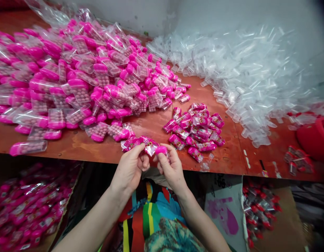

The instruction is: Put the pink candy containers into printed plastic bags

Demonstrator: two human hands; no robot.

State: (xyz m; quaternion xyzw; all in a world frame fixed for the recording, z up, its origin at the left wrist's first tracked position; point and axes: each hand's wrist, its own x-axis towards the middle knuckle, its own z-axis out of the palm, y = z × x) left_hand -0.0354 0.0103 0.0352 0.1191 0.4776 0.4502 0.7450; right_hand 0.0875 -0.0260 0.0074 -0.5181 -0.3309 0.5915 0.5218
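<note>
Both of my hands meet at the front edge of the table. My left hand (130,165) is closed, thumb and forefinger pinching a shiny printed pink wrapper (150,146). My right hand (172,168) is closed on a small container with a bright pink cap (161,150), held against the wrapper's right end. Whether the container is partly inside the wrapper I cannot tell. Just beyond my right hand lies a pile of pink wrapped containers (200,127). A large heap of unwrapped clear containers (80,85), with pink caps and small pink balls inside, spreads beyond my left hand.
Clear plastic sleeves (237,70) are heaped at the back right of the reddish wooden table (227,157). A red round container (315,138) stands at the right edge. Below the table, a box of pink packs (30,206) is at left and red-capped ones (261,210) at right.
</note>
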